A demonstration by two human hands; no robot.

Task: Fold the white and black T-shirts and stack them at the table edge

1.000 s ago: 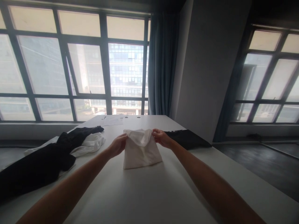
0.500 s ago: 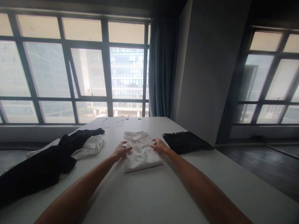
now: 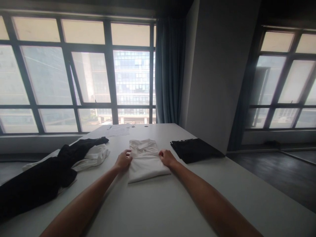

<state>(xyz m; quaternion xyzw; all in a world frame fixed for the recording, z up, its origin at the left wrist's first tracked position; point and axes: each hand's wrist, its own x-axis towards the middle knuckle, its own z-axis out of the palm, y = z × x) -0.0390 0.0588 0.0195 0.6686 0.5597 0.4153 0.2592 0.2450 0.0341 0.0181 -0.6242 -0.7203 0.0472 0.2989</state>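
A white shirt [image 3: 149, 168] lies folded into a rough rectangle on the white table [image 3: 153, 207], its collar at the far end. My left hand [image 3: 123, 159] is at the shirt's left edge, fingers closed on the fabric. On the opposite edge, my right hand [image 3: 167, 158] pinches the cloth with curled fingers. The part of the shirt between my hands is pulled fairly flat.
To the right sits a folded black garment [image 3: 197, 150]. On the left, a loose black garment [image 3: 41, 179] is heaped with a crumpled white one [image 3: 92, 157]. Papers [image 3: 116, 130] lie towards the far end of the table, before the windows.
My fingers have closed on the shirt's two side edges. The wrinkles across its middle have been smoothed out, and its front part lies flatter.
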